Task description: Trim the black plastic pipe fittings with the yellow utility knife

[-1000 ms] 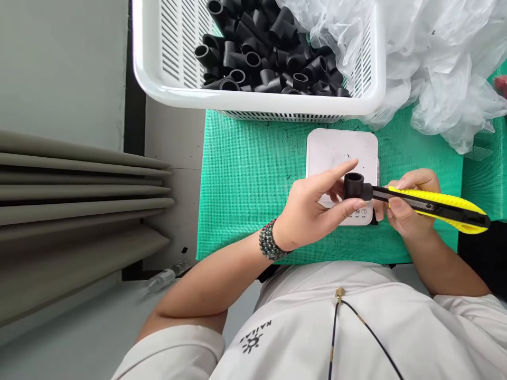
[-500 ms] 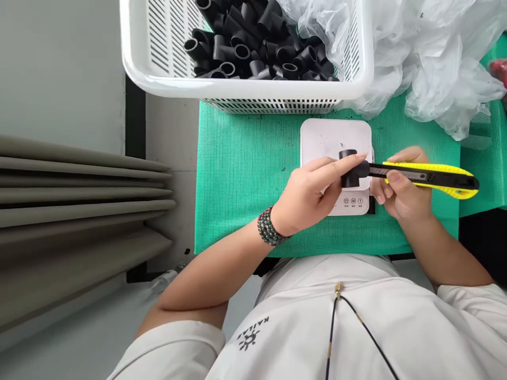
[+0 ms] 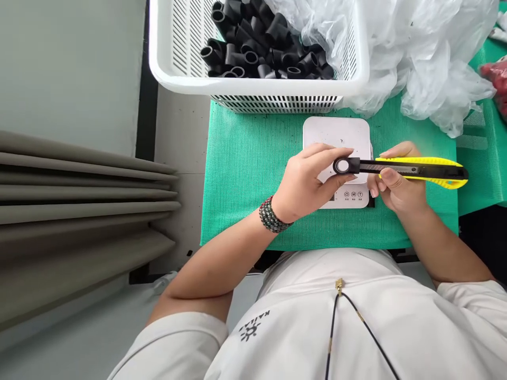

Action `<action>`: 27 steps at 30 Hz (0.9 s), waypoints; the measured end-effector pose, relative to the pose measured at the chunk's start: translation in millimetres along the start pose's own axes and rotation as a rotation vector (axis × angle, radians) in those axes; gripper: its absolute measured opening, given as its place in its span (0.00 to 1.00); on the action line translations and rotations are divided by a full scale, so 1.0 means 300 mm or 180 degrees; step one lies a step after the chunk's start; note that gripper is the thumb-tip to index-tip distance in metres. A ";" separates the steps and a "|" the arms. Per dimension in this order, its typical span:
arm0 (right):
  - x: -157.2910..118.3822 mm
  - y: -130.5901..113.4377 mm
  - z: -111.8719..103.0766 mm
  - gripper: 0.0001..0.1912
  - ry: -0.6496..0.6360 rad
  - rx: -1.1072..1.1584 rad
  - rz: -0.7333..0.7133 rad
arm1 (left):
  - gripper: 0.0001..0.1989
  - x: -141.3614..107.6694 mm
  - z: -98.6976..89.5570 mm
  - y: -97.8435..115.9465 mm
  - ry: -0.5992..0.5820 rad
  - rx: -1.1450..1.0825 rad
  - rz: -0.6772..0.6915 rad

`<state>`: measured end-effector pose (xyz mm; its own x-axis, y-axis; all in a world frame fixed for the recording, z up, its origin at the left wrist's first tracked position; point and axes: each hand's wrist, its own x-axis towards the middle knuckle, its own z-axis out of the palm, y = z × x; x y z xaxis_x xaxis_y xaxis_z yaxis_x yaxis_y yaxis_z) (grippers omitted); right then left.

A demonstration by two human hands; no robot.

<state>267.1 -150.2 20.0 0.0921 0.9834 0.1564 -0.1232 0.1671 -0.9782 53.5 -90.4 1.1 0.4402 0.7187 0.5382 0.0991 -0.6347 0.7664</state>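
Note:
My left hand (image 3: pixel 307 182) holds a black plastic pipe fitting (image 3: pixel 343 166) between thumb and fingers, with one round open end facing up. The fitting's stem is hidden by the knife and my fingers. My right hand (image 3: pixel 396 186) grips a yellow and black utility knife (image 3: pixel 420 170), whose metal blade end meets the fitting. Both hands hover over a white electronic device (image 3: pixel 336 134) with round buttons marked O, M and T. A beaded bracelet (image 3: pixel 271 215) circles my left wrist.
A white slotted plastic basket (image 3: pixel 253 87) full of black pipe fittings (image 3: pixel 253 55) stands beyond the device on a green mesh mat (image 3: pixel 245 174). Clear plastic film (image 3: pixel 412 58) spills over the basket's right side. A grey curtain (image 3: pixel 79 195) hangs at left; something red (image 3: pixel 497 79) sits at the right edge.
The fitting has turned so its open end faces up. The knife has swung from slanting to nearly level, and both hands have moved slightly up the view.

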 end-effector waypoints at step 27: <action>0.008 -0.002 -0.008 0.24 0.0121 0.0206 0.0144 | 0.25 -0.020 0.042 -0.006 0.0004 -0.1341 -0.0493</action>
<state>269.6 -148.0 20.8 0.1221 0.9869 0.1057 -0.1915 0.1279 -0.9731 61.9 -97.2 -7.8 0.4477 0.7966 0.4063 -0.2085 -0.3488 0.9137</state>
